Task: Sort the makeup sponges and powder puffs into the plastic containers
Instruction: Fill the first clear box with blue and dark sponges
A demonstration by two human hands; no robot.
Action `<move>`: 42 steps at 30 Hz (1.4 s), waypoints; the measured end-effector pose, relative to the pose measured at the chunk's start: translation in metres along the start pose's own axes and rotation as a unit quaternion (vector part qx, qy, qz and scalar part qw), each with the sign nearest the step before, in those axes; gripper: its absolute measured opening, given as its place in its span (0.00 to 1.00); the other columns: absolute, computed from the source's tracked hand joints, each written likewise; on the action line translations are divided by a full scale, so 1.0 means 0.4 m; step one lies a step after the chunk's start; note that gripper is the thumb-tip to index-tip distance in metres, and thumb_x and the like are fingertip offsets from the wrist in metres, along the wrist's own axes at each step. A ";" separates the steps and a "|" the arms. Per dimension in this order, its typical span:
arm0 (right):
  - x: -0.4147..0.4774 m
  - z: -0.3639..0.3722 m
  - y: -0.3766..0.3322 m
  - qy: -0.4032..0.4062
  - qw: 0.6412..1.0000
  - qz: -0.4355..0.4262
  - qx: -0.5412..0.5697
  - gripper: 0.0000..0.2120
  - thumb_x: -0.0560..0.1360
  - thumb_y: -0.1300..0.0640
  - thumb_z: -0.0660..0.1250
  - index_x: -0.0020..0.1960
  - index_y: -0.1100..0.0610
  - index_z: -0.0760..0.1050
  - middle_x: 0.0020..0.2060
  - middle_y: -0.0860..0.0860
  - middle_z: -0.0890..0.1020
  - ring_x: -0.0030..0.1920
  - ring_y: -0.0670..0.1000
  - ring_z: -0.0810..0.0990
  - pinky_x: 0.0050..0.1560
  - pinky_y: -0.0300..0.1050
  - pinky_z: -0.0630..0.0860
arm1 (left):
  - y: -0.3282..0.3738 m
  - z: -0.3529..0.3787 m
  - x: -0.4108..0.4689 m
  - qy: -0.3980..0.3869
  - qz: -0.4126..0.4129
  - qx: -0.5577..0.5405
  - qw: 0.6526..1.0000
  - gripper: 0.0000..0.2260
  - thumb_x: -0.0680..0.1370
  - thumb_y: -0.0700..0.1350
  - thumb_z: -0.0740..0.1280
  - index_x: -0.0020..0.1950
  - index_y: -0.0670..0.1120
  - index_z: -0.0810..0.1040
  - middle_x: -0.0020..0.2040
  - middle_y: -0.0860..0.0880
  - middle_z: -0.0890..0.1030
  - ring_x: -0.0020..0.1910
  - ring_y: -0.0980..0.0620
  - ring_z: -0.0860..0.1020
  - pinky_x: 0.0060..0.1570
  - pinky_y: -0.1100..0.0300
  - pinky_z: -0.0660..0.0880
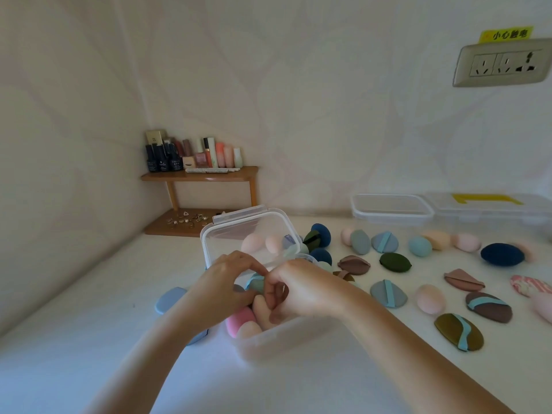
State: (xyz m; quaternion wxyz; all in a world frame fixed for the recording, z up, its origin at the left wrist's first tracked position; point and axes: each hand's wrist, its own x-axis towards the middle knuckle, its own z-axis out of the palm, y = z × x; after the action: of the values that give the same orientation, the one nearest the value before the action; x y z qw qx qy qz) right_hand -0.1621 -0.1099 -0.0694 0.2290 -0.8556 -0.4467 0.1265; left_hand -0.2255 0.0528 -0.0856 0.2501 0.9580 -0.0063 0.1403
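Teal powder puff (256, 284) with a light-blue strap, held above the open plastic container (286, 345) near the middle of the desk (89, 339). Strap side turned up and toward the far edge. Long axis not readable, most of the body hidden behind fingers.

Left grip (228, 282) palm-down, fingers curled, pinching the puff's left side. Right grip (301, 291) knuckles up, fingers curled inward, pinching its right side. Both forearms reaching in from the near edge and meeting over the container.

Inside the container, a bright pink sponge (239, 319) and a peach sponge (261, 307), packed together below the grips. Clear lid (239, 231) raised on the far side, with two pale pink sponges seen through it.

Blue-grey puff (170, 298) flat on the desk just left of the left forearm. Right half of the desk strewn with loose puffs and sponges, among them an olive puff (458, 331) toward the near edge and a navy puff (502, 254) farther back.

Along the far edge at right, an open clear box (391, 209) beside a lidded box (490, 210) with a yellow label.

Far left corner: wooden shelf (198, 173) with cosmetic bottles (194, 153) on top and small jewellery (185, 219) on its base.

Pale walls; wall socket (501, 62) under a yellow sticker (506, 34) at upper right.
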 end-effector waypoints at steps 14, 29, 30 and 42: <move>-0.017 -0.071 0.028 -0.021 0.994 -0.011 0.106 0.10 0.77 0.57 0.63 0.49 0.49 0.82 0.43 0.43 0.85 0.51 0.44 0.81 0.58 0.43 0.75 | -0.019 -0.025 -0.028 -0.091 -0.016 -0.006 0.996 0.11 0.73 0.49 0.69 0.53 0.62 0.78 0.59 0.75 0.59 0.53 0.65 0.71 0.56 0.70 0.70; 0.038 -0.075 0.236 0.118 0.980 0.158 0.016 0.20 0.75 0.65 0.59 0.63 0.50 0.75 0.58 0.52 0.79 0.54 0.52 0.78 0.52 0.43 0.74 | -0.002 -0.019 -0.029 -0.090 -0.050 -0.018 0.995 0.09 0.73 0.51 0.69 0.48 0.66 0.75 0.61 0.68 0.62 0.52 0.59 0.74 0.55 0.61 0.76; 0.037 -0.077 0.237 0.122 0.980 0.158 0.017 0.18 0.75 0.64 0.61 0.61 0.51 0.76 0.57 0.52 0.79 0.55 0.52 0.77 0.52 0.43 0.74 | -0.003 -0.019 -0.029 -0.089 -0.050 -0.018 0.995 0.09 0.73 0.51 0.69 0.48 0.66 0.76 0.61 0.69 0.62 0.52 0.59 0.74 0.55 0.61 0.76; -0.036 -0.124 0.078 -0.037 0.959 -0.095 0.265 0.21 0.72 0.64 0.71 0.57 0.42 0.76 0.51 0.56 0.83 0.48 0.52 0.82 0.56 0.43 0.77 | -0.006 -0.021 -0.030 -0.081 -0.045 -0.024 0.995 0.11 0.72 0.49 0.70 0.51 0.65 0.77 0.63 0.67 0.65 0.52 0.60 0.74 0.54 0.62 0.75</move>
State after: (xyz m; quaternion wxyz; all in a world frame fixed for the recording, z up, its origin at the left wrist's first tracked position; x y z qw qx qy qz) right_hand -0.1274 -0.1512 -0.0423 0.4415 -0.7125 -0.4847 0.2498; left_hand -0.2392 0.0582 -0.0831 0.2778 0.9592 0.0128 0.0503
